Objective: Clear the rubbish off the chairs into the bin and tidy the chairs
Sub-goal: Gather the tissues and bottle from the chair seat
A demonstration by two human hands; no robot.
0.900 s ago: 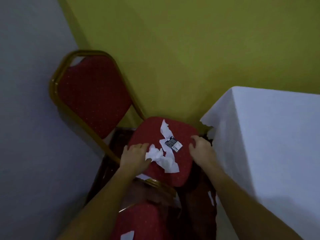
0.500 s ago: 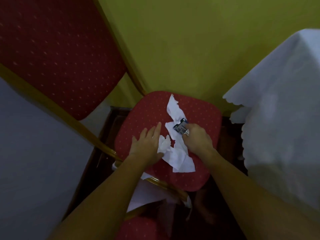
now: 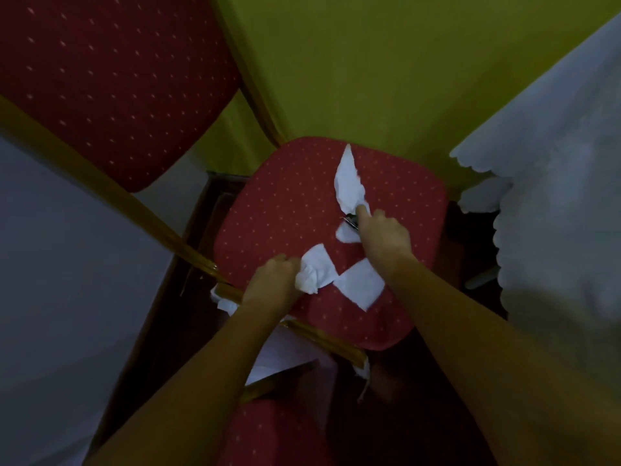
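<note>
Head view: left hand is bunching tissue; right hand is pinching a dark wrapper on the chair seat. Best gathering all scraps together before lifting

Two red chairs: one whole, one only a seat. Four white paper scraps on the whole chair's seat: one long toward the far edge, one small mid-seat, a crumpled scrap and a square one near the front edge. One dark wrapper. Two hands: left hand, right hand
</note>
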